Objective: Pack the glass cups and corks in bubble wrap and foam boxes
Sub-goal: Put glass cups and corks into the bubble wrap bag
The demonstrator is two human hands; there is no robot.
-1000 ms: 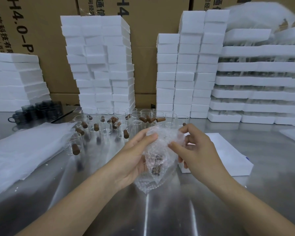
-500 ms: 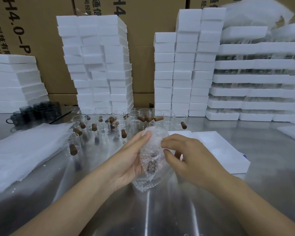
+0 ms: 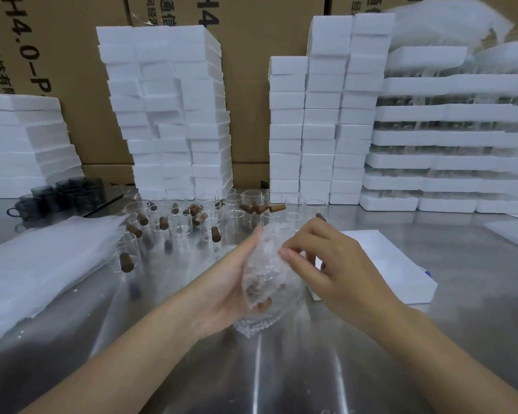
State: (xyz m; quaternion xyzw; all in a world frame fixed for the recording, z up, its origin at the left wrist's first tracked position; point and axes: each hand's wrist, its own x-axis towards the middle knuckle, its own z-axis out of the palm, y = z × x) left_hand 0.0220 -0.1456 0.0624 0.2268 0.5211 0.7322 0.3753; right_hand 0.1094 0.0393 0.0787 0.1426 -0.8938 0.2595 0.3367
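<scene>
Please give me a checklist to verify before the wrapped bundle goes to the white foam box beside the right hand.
1. Left hand grips the bubble wrap bundle: ok, fingers curl round it.
2. Right hand pinches the wrap's top: ok.
3. Cork inside: ok, brown shows through.
4. Glass cup inside: cannot tell, wrap blurs it.
5. Wrap closed: not ok, a loose end hangs below.
6. Foam box open: cannot tell, only a flat white top shows.
</scene>
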